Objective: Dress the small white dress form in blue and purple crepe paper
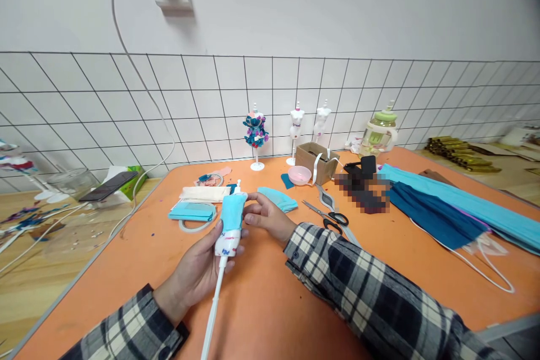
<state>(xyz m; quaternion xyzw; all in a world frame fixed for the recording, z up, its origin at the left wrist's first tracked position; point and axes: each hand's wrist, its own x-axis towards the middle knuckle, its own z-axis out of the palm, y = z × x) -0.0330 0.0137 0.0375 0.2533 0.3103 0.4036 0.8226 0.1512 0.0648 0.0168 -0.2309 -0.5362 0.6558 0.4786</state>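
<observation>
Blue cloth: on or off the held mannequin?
On: the cloth covers the upper torso of the mannequin in the left hand; white shows below. Far side hidden.

Left grip [198, 270] holds a mannequin [228, 242] — tilted, blue-topped.

This is looking like a craft workspace, home or workshop being hard to tell; a dress form [228, 241] is wearing blue cloth [233, 211] in the lower centre; more forms [297, 118] are standing above centre; scissors [325, 216] are lying on the orange table [265, 298] right of centre.
</observation>
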